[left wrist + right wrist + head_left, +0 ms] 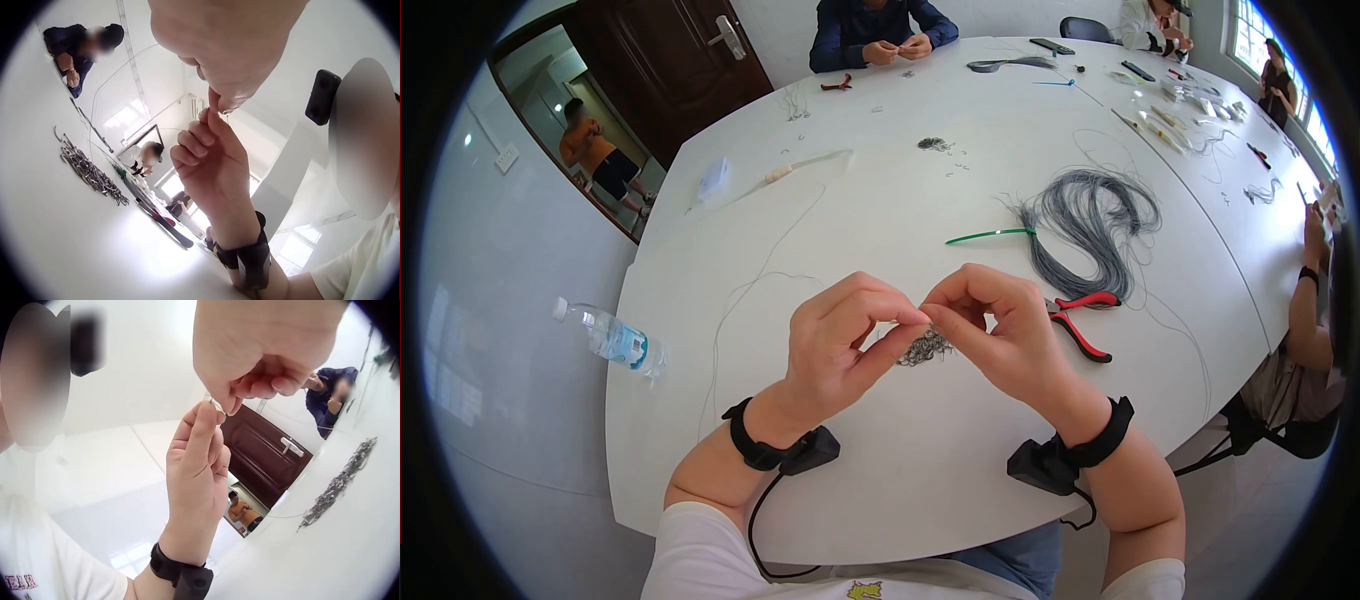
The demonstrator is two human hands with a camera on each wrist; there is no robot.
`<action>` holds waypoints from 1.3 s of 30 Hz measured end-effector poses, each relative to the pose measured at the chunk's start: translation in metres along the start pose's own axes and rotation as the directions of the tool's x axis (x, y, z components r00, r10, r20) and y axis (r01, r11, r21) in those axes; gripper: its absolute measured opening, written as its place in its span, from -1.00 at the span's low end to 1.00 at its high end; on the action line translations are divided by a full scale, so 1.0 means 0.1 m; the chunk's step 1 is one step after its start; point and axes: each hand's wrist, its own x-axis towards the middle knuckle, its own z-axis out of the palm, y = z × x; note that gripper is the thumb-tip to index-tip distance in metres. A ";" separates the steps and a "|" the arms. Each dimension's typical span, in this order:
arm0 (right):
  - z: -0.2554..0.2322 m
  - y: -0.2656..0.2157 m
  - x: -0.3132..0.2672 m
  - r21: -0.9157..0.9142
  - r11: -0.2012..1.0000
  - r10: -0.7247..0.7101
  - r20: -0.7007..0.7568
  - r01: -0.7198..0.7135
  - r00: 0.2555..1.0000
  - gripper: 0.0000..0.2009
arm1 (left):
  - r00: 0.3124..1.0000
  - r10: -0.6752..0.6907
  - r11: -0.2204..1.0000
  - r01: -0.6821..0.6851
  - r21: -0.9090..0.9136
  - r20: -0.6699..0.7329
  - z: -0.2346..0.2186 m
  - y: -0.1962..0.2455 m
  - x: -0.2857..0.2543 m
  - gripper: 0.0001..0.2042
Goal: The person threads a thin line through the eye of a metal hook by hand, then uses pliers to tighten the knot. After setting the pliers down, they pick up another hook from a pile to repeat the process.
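Note:
Above the white table (880,470), my left hand (908,320) and right hand (937,312) meet fingertip to fingertip. Both pinch a small metal piece (214,403) between thumb and forefinger; it is tiny and mostly hidden by the fingers. The right wrist view shows my right hand (226,406) above and the left hand (209,415) below it. Seen from the left wrist, my left hand (219,103) is on top and the right hand (209,115) reaches up to it. Just beneath my hands, a pile of small metal pieces (925,348) lies on the table.
Red-handled pliers (1085,318) lie right of my hands, with a grey wire bundle (1090,215) and a green cable tie (990,235) beyond. A water bottle (612,338) lies at the left edge. Thin wire (745,290) trails across the table. Other people sit around the far and right sides.

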 end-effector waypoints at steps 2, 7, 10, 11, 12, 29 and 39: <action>-0.01 0.00 0.00 0.060 0.996 0.060 0.050 -0.063 0.997 -0.87 | 0.991 -0.134 0.989 0.134 -0.062 0.008 0.00 0.02 -0.02 -0.85; -0.03 -0.02 0.01 0.093 0.987 0.122 0.093 -0.131 0.988 -0.85 | 0.969 -0.246 0.954 0.239 -0.180 -0.020 0.04 -0.03 -0.06 -0.90; -0.03 -0.03 0.01 0.100 0.983 0.142 0.110 -0.153 0.984 -0.85 | 0.960 -0.278 0.942 0.264 -0.206 -0.041 0.06 -0.05 -0.08 -0.90; -0.03 -0.03 0.01 0.104 0.981 0.152 0.117 -0.164 0.981 -0.84 | 0.961 -0.271 0.945 0.255 -0.203 -0.051 0.06 -0.05 -0.08 -0.90; -0.03 -0.03 0.00 0.105 0.981 0.152 0.117 -0.165 0.981 -0.84 | 0.961 -0.271 0.945 0.256 -0.203 -0.051 0.06 -0.05 -0.08 -0.90; 0.14 -0.12 -0.08 0.403 0.881 0.224 0.110 -0.249 0.968 -0.73 | 0.945 -0.304 0.951 0.295 -0.088 -0.116 0.11 -0.03 -0.05 -0.90; 0.18 -0.08 -0.08 0.236 0.956 0.195 -0.060 -0.176 0.979 -0.86 | 0.952 -0.282 0.959 0.280 -0.036 -0.115 0.09 0.04 -0.03 -0.89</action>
